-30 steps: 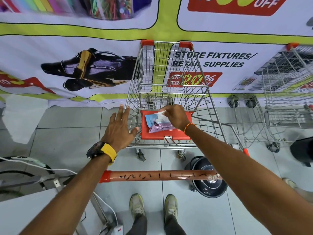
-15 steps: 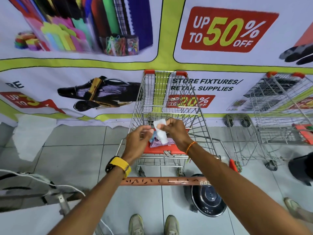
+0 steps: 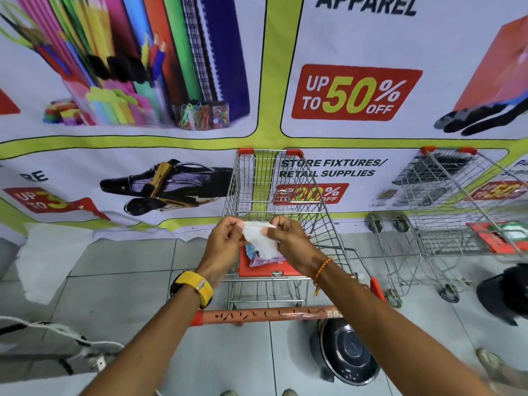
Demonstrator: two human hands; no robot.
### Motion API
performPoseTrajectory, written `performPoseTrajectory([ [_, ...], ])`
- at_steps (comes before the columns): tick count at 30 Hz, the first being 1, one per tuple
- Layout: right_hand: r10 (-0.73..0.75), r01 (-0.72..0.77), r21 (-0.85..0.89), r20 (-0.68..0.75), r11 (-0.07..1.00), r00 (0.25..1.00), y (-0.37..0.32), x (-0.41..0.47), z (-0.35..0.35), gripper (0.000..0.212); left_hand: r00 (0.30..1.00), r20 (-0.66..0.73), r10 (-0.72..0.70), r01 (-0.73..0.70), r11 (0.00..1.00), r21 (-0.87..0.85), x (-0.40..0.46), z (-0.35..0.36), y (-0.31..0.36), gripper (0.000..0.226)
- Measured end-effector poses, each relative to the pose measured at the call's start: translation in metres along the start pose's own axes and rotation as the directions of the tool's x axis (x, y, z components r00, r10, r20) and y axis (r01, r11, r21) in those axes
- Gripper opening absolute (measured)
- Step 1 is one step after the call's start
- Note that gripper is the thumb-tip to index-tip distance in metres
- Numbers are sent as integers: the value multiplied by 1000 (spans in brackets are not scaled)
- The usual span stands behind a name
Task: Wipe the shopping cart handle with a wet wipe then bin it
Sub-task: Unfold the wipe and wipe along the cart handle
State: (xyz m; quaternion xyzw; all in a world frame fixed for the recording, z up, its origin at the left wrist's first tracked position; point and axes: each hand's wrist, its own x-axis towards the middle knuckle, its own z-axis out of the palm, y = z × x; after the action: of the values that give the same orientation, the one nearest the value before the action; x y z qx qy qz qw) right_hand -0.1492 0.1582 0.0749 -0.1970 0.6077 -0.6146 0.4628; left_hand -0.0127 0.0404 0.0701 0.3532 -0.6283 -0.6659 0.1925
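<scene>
Above the cart's red seat flap: both hands meet, raised over the basket
Left hand (image 3: 225,241): fingers pinched on the left edge of the wipe (image 3: 258,238); yellow watch strap (image 3: 197,285) on the wrist
Right hand (image 3: 291,238): fingers pinched on the wipe's right edge; orange thread band (image 3: 322,270) on the wrist
Wipe: white, held stretched between the two hands, hanging down a little, clear of the handle
Wipe packet (image 3: 261,257): lies on the red seat flap (image 3: 263,270), just under the wipe
Cart handle (image 3: 268,314): orange bar with black scribbles, below the forearms, untouched by either hand
Cart (image 3: 274,195): wire basket facing a printed banner (image 3: 354,95)
Bin (image 3: 347,354): dark, round, on the tiled floor beneath the handle's right end
Second cart (image 3: 445,201): stands to the right
</scene>
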Motion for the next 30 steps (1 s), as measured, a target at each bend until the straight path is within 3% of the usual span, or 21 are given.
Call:
performPoseTrajectory([
  [6,3,1,144,-32,990,999,-6,-11,9,34,994,-103,-28,23,999,-44,-5,-15,13,20],
  [14,14,-14,-5,5,1000,1000,-3,-36,38,44,987,-150,-64,58,998,-39,-21,-23,8,15],
  [24,-18,19,8,-131,1000,991,5,-55,43,31,984,3,-180,173,944,-279,-41,-37,4,31],
  [30,-83,53,-187,-155,981,984,11,-60,42,13,984,-2,-176,166,931,-325,-43,-30,14,40],
])
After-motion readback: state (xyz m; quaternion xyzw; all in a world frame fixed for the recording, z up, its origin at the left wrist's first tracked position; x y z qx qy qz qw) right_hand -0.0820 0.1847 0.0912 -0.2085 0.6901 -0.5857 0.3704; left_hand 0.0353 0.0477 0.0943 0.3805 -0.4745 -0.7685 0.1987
